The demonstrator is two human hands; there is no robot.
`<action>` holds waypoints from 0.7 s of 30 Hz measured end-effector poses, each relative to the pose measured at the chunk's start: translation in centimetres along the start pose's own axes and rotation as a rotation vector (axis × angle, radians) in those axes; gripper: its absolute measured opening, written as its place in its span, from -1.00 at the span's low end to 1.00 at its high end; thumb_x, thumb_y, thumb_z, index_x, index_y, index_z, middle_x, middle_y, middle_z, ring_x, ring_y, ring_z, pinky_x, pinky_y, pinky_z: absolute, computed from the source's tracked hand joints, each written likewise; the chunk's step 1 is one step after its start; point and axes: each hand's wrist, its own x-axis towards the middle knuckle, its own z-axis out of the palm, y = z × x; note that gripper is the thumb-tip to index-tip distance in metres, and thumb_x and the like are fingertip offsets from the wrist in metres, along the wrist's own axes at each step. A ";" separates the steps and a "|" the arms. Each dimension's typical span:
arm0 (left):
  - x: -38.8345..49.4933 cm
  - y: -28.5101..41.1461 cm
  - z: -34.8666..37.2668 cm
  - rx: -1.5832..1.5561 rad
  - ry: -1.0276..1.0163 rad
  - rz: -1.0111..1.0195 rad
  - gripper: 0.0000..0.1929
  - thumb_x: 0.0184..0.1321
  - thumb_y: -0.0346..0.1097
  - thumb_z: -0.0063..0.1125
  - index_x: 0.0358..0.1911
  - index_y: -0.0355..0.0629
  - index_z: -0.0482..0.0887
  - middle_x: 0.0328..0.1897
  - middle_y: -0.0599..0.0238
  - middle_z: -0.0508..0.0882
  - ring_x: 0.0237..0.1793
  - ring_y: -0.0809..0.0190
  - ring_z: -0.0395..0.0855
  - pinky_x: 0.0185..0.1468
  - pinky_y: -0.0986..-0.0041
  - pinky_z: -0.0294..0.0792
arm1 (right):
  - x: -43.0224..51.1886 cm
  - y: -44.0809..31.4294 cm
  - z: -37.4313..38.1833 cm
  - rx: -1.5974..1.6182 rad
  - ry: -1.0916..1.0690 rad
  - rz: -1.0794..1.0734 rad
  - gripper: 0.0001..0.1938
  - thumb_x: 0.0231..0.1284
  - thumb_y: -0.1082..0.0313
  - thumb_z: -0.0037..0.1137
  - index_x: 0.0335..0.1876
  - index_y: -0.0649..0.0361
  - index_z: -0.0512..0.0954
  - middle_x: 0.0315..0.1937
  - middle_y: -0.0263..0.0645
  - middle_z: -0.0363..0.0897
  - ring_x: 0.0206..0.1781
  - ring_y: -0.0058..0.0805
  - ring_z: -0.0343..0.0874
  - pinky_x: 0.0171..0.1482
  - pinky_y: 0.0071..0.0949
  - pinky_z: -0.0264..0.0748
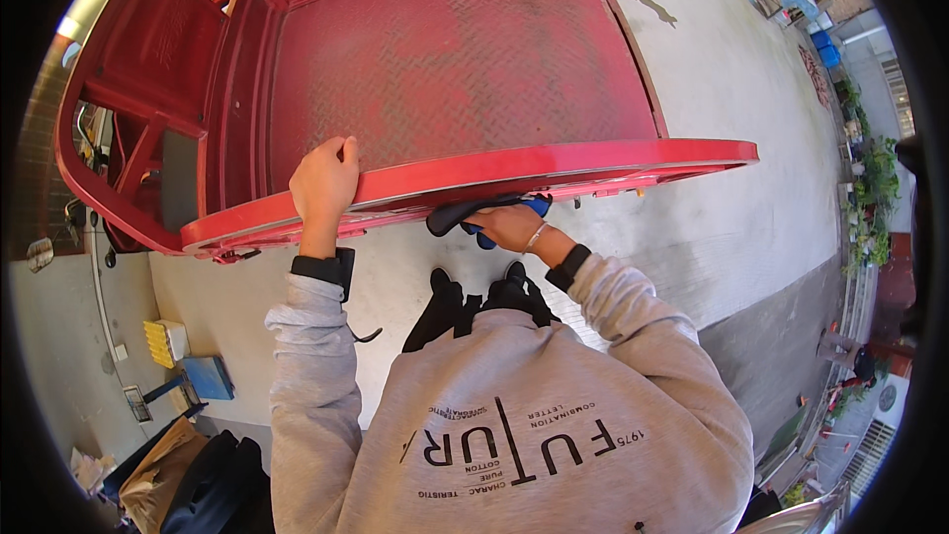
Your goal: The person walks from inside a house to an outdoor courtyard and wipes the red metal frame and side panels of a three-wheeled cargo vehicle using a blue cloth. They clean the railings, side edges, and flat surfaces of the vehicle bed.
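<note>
A red metal cargo bed (474, 67) with a worn tread-plate floor, seemingly part of a cargo tricycle, stands before me. Along its near side runs a red rail (519, 163). My left hand (325, 182) is closed over this rail towards its left end, the fingertips hidden on the far side. Lower and to the right, my right hand (511, 227) holds a dark grey and blue cloth (463, 215), possibly a glove, close to the outer face of the side panel. The rail's overhang makes it hard to tell whether the cloth touches the panel.
A red seat frame (159, 52) adjoins the bed on the left. A blue platform scale (207, 377) and a yellow-and-white box (166, 343) stand on the concrete floor at lower left, near brown cardboard (159, 463). Green plants (875, 215) line the far right wall.
</note>
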 end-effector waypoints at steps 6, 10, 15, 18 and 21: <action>-0.4 -0.2 -0.2 -0.064 -0.006 0.123 -0.61 0.35 0.03 -0.09 -0.38 -0.03 0.74 -0.37 0.15 0.74 -0.29 -0.04 0.70 -0.22 0.18 0.47 | -2.0 6.4 3.3 -0.171 0.037 -0.015 -0.56 0.16 0.42 -0.06 0.19 -0.11 0.52 -0.01 -0.37 0.65 0.01 -0.25 0.65 -0.04 -0.28 0.59; -0.4 0.2 -0.6 -0.028 -0.070 0.190 -0.58 0.38 0.05 -0.14 -0.36 -0.01 0.76 -0.36 0.18 0.75 -0.27 -0.02 0.70 -0.23 0.20 0.45 | -10.6 11.4 0.6 -0.215 0.286 0.557 -0.76 0.15 0.36 0.00 -0.08 0.09 0.59 -0.19 -0.11 0.64 -0.09 -0.08 0.62 -0.04 -0.18 0.55; -0.7 0.2 -0.9 0.041 -0.146 0.291 -0.52 0.41 0.11 -0.23 -0.27 0.02 0.78 -0.32 0.14 0.75 -0.20 -0.05 0.69 -0.16 0.22 0.44 | -21.7 8.5 -1.6 -0.012 0.792 0.858 -0.69 0.28 0.29 0.04 0.11 0.06 0.58 -0.02 -0.20 0.62 0.03 -0.19 0.62 0.01 -0.26 0.55; -0.5 -0.3 -0.6 0.058 -0.164 0.320 -0.49 0.41 0.14 -0.25 -0.21 -0.01 0.78 -0.26 0.09 0.75 -0.15 -0.08 0.69 -0.10 0.21 0.44 | -26.1 3.2 0.0 0.966 1.108 0.722 -0.69 0.37 0.19 0.01 0.15 0.02 0.57 0.09 -0.29 0.62 0.06 -0.31 0.63 0.01 -0.27 0.56; 0.3 -0.9 -0.3 0.085 -0.180 0.321 -0.46 0.41 0.17 -0.27 -0.14 -0.05 0.77 -0.18 0.03 0.74 -0.09 -0.12 0.67 -0.05 0.20 0.43 | -27.0 -1.7 4.7 1.931 1.444 0.441 -0.61 0.41 0.01 -0.07 0.20 -0.01 0.54 0.15 -0.30 0.59 0.15 -0.33 0.58 0.15 -0.23 0.50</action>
